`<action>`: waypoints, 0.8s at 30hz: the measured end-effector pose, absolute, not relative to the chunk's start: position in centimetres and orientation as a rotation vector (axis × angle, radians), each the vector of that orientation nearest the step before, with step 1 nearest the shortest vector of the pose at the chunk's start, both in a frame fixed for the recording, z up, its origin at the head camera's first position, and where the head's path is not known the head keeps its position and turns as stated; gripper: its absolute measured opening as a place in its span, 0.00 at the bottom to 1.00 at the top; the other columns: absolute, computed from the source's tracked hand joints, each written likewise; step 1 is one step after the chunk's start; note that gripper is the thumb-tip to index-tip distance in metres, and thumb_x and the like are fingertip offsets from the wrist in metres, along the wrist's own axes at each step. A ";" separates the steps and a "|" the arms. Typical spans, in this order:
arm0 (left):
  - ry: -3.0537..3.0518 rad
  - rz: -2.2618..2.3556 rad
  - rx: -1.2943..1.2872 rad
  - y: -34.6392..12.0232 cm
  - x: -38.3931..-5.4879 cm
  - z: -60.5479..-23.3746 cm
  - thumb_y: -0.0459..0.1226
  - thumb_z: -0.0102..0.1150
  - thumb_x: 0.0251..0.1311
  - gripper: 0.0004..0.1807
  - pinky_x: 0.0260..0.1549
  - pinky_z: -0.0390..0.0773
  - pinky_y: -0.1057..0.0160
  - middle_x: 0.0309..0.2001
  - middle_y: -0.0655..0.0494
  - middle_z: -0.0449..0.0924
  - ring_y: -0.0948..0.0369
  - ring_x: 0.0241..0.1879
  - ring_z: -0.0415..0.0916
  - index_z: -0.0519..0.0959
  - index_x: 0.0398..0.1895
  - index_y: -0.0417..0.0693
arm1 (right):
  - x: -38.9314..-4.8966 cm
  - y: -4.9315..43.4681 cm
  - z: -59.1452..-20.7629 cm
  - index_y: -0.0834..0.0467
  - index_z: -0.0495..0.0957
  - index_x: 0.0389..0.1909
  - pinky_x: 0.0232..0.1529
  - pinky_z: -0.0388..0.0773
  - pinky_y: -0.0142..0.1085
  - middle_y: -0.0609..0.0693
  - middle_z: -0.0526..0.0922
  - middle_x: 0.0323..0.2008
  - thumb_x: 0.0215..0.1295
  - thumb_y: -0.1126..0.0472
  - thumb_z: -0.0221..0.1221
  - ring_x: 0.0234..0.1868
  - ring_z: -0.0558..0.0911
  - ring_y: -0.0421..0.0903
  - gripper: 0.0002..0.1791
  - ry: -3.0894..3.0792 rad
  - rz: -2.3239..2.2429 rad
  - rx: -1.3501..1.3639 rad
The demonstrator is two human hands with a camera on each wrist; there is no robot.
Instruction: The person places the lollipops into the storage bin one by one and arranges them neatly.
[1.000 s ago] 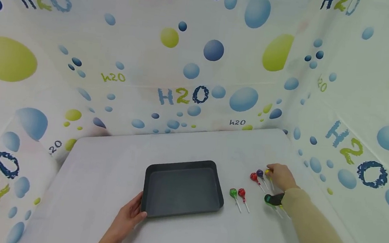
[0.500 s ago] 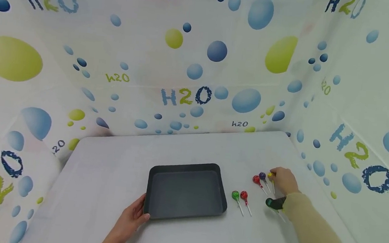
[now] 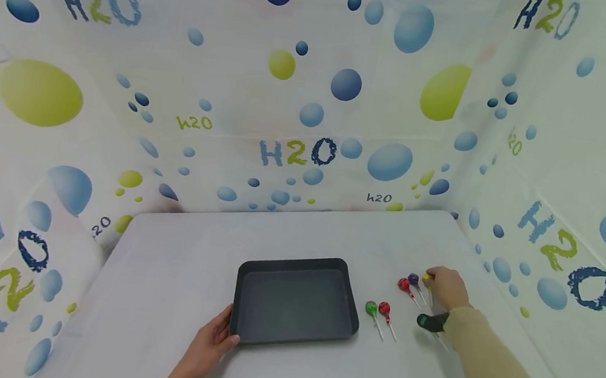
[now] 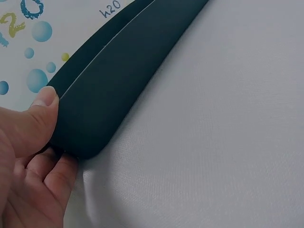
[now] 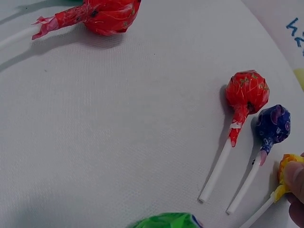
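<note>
Head view: my left hand [image 3: 209, 343] grips the near left corner of the dark tray [image 3: 297, 304], thumb on the rim and fingers at its lower edge. Well to the tray's right, on the white table [image 3: 181, 262], my right hand [image 3: 449, 288] pinches the wrapped head of the yellow lollipop [image 5: 286, 160]. Just left of it lie the purple lollipop [image 5: 273, 124] and a red lollipop [image 5: 248, 91]. Between these and the tray, a green lollipop [image 3: 371, 308] and a second red lollipop [image 3: 384, 308] lie side by side. My black wrist device [image 3: 431, 322] blocks part of another lollipop, leaving its white stick [image 3: 443, 342] showing. Behind rises a bubble-printed sheet [image 3: 226, 72].
</note>
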State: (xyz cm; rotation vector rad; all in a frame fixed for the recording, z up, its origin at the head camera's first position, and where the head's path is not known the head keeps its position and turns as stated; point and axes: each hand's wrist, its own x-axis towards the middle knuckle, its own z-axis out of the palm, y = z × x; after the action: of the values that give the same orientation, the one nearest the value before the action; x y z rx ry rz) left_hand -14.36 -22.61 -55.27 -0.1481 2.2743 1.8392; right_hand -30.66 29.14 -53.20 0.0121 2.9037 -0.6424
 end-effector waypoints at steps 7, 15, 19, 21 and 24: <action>2.265 1.846 -0.129 -22.6 -14.4 -55.3 0.23 0.60 0.65 0.43 0.73 0.65 0.54 0.79 0.32 0.49 0.42 0.78 0.51 0.50 0.79 0.28 | -31.3 29.4 -51.7 0.73 0.79 0.57 0.62 0.80 0.64 0.71 0.84 0.52 0.72 0.67 0.59 0.53 0.82 0.69 0.17 3.022 -0.639 -0.051; 2.275 1.837 -0.150 -22.7 -14.9 -55.8 0.25 0.60 0.66 0.43 0.73 0.63 0.53 0.80 0.33 0.48 0.42 0.79 0.51 0.49 0.79 0.29 | -32.7 25.9 -47.9 0.69 0.78 0.61 0.61 0.83 0.59 0.67 0.85 0.52 0.75 0.63 0.57 0.50 0.83 0.62 0.19 3.061 -0.814 -0.129; 2.281 1.839 -0.152 -22.7 -15.1 -56.0 0.26 0.61 0.66 0.43 0.73 0.63 0.52 0.80 0.33 0.48 0.42 0.79 0.51 0.50 0.79 0.29 | -33.2 21.8 -46.8 0.68 0.78 0.62 0.61 0.84 0.57 0.65 0.86 0.53 0.75 0.63 0.58 0.52 0.84 0.60 0.19 3.085 -0.863 -0.217; 2.285 1.840 -0.145 -22.6 -15.1 -56.2 0.26 0.61 0.66 0.43 0.73 0.62 0.52 0.80 0.33 0.48 0.42 0.79 0.51 0.50 0.79 0.29 | -33.3 19.0 -46.7 0.67 0.79 0.61 0.59 0.85 0.55 0.63 0.87 0.52 0.73 0.63 0.60 0.51 0.86 0.58 0.19 3.095 -0.893 -0.286; 2.281 1.853 -0.137 -22.4 -15.1 -56.4 0.27 0.61 0.66 0.43 0.73 0.62 0.52 0.80 0.32 0.48 0.41 0.79 0.51 0.50 0.79 0.29 | -33.3 14.5 -47.0 0.66 0.82 0.59 0.54 0.88 0.50 0.60 0.89 0.50 0.71 0.63 0.63 0.49 0.87 0.55 0.18 3.080 -0.952 -0.405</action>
State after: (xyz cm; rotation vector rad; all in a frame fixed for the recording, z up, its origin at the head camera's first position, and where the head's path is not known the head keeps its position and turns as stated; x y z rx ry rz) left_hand -15.10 -22.37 -56.36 -0.1368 2.2808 1.8528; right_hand -33.27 14.52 -47.02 -0.4048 3.0800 -0.9524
